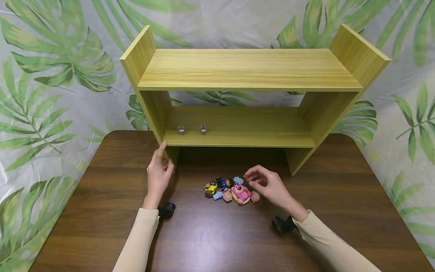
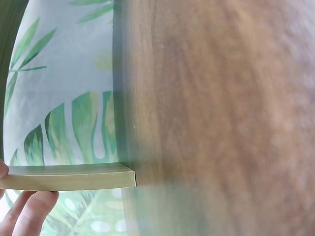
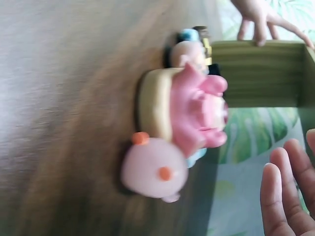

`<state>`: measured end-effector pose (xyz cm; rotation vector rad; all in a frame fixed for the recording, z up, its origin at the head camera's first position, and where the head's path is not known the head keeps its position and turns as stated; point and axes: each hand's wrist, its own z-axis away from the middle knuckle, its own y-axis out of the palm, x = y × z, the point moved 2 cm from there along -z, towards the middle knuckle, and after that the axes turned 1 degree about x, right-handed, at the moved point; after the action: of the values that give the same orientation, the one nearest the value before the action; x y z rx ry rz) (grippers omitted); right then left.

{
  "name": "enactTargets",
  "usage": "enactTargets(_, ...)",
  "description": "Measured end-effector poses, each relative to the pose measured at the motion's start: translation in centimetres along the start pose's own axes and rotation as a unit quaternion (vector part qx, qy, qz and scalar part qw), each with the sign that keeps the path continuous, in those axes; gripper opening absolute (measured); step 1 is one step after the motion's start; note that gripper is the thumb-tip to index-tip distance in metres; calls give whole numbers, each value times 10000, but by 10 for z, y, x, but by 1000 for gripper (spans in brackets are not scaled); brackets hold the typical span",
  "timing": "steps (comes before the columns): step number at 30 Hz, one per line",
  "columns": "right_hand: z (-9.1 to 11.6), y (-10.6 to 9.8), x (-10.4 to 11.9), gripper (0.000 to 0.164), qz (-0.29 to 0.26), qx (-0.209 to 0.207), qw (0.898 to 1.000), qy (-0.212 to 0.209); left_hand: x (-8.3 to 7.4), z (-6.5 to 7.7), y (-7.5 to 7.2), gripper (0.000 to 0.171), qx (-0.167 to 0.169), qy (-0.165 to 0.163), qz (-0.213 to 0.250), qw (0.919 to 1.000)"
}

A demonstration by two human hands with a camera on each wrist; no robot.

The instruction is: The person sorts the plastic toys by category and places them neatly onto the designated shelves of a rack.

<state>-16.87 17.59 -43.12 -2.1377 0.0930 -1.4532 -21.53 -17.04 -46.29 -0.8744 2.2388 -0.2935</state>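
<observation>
My left hand (image 1: pixel 159 172) is at the left side panel of a wooden desk shelf (image 1: pixel 251 70). In the left wrist view its thumb and fingers (image 2: pixel 35 211) pinch the panel's edge (image 2: pixel 74 180) from both sides. My right hand (image 1: pixel 270 187) hovers at the right of a cluster of small toy figures, fingers loosely bent and holding nothing. Nearest it are a pink bear figure (image 1: pixel 240 193) on a cream base, a pale-blue figure (image 1: pixel 238 180) and a round pink figure (image 3: pixel 155 167) with orange spots. A yellow-and-brown figure (image 1: pixel 210 188) and a dark-haired figure (image 1: pixel 224 183) lie farther left.
Two small clear figures or cases, a left one (image 1: pixel 181 130) and a right one (image 1: pixel 203 129), stand at the left of the lower shelf board (image 1: pixel 251 130). The shelf stands on a brown wooden table (image 1: pixel 217 241), before a leaf-patterned cloth (image 1: pixel 68 68).
</observation>
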Motion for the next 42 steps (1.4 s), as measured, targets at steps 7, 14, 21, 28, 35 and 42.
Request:
enactTargets(7,11,0,-13,26,55,53,10000,3,-1,0,0,78,4,-17,-14,10000)
enactTargets(14,18,0,-22,28,354,186,9991,145,-1,1,0,81,18,18,-62,10000)
enactTargets(21,23,1,-29,26,541,351,9964,545,-1,0,0,80,11,-25,11,10000)
enactTargets(28,26,3,-34,23,899,474,9930,594,-2,0,0,78,23,-17,7,10000)
enactTargets(35,26,7,-40,23,1045,546,9912,601,-1,0,0,78,40,-55,25,10000)
enactTargets(42,28,7,-38,23,1062,590,9903,681,-1,0,0,79,36,-33,-10,10000)
